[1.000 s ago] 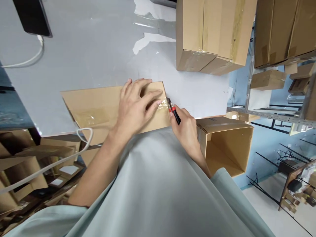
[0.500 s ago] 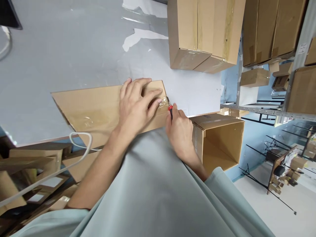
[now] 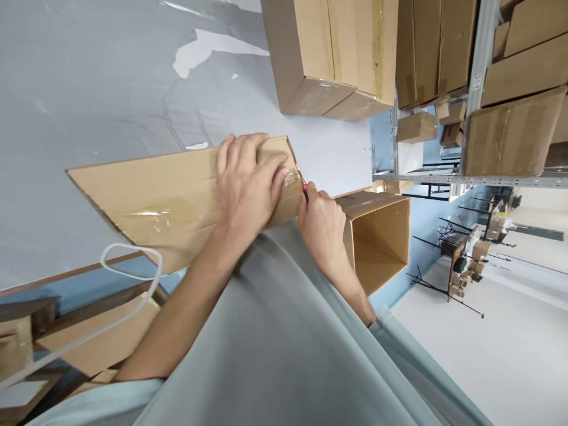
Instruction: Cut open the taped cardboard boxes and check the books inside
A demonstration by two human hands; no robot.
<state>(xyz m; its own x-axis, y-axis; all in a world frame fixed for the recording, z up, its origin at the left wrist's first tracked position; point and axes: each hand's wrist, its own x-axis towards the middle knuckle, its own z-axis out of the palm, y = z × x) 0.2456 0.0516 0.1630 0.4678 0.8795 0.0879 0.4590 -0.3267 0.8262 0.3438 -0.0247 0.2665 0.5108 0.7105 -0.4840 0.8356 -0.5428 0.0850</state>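
A flattened cardboard box [image 3: 186,171] with clear tape on it lies at the near edge of the table. My left hand [image 3: 246,171] rests on its right part, fingers laid over the board and the thumb near the taped right end. In my right hand [image 3: 323,222] is a small knife [image 3: 305,188] with a red and black handle, gripped in closed fingers. Its thin metal tip meets the cardboard's right edge beside a crinkled strip of clear tape [image 3: 291,177]. Most of the handle is hidden in my fist.
Large taped cartons [image 3: 341,53] stand at the table's back right. An open carton [image 3: 381,242] sits just right of my right hand. A white cable [image 3: 128,245] loops at the left, above several cardboard pieces [image 3: 102,337]. Shelves [image 3: 426,177] with boxes are farther right.
The view has shifted, so the table, cartons and shelves appear farther left. My hands, the knife and the cardboard's right end keep nearly the same place in view.
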